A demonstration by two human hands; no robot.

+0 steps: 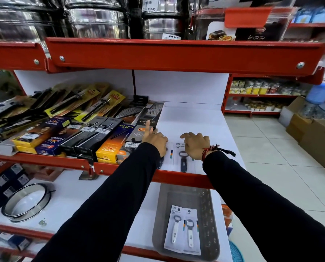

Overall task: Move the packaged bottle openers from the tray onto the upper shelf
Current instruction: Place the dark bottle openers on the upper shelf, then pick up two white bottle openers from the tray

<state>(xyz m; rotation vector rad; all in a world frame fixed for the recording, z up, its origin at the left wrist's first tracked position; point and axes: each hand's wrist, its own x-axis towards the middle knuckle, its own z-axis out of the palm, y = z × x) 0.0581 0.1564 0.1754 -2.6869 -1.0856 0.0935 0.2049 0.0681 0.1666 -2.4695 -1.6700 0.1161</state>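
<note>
A grey tray point(163, 214) sits on the lower white shelf and holds two carded bottle openers with white handles point(182, 230). On the upper white shelf point(195, 121) lie carded bottle openers with dark handles point(183, 159), side by side near the front edge. My left hand point(156, 140) rests on the left package, forefinger pointing away. My right hand point(195, 145) lies flat on the right packages, fingers spread, a thread bracelet at the wrist. Both sleeves are black. The cards under my palms are mostly hidden.
Boxed lighters point(108, 146) and graters point(150, 114) crowd the upper shelf just left of my left hand. A red shelf lip point(176, 53) with steel pots hangs overhead. A steel ring point(25, 202) lies on the lower shelf. Cardboard boxes point(314, 137) stand on the tiled floor, right.
</note>
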